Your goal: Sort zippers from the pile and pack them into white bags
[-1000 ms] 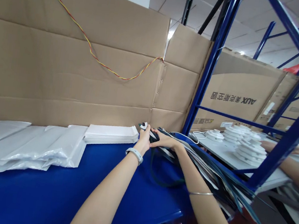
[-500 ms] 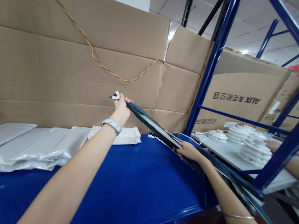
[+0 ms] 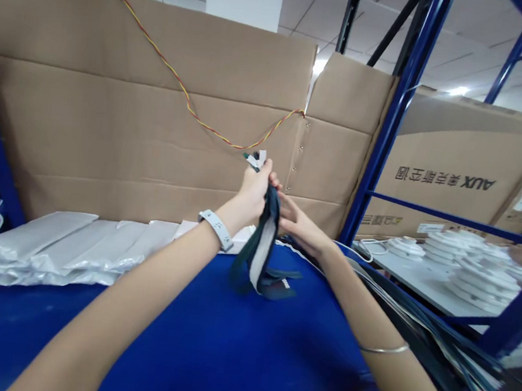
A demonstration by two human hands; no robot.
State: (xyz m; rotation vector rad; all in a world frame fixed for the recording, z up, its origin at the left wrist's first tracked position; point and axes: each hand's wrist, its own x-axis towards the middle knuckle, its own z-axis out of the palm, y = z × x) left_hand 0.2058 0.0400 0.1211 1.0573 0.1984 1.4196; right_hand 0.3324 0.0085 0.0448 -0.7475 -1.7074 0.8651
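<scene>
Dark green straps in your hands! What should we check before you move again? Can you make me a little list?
1. Left hand gripping the dark green strap bundle: ok, it holds the bundle near the top.
2. Right hand free: ok, open beside the bundle.
3. White tips showing above the left hand: ok.
4. Bundle's lower end off the blue table: cannot tell.
5. Loose strips kept from drooping past the table edge: not ok, they droop over it.

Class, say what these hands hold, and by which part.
The left hand grips a dark green and white strap near its top end; whether the right hand holds it cannot be told.
</scene>
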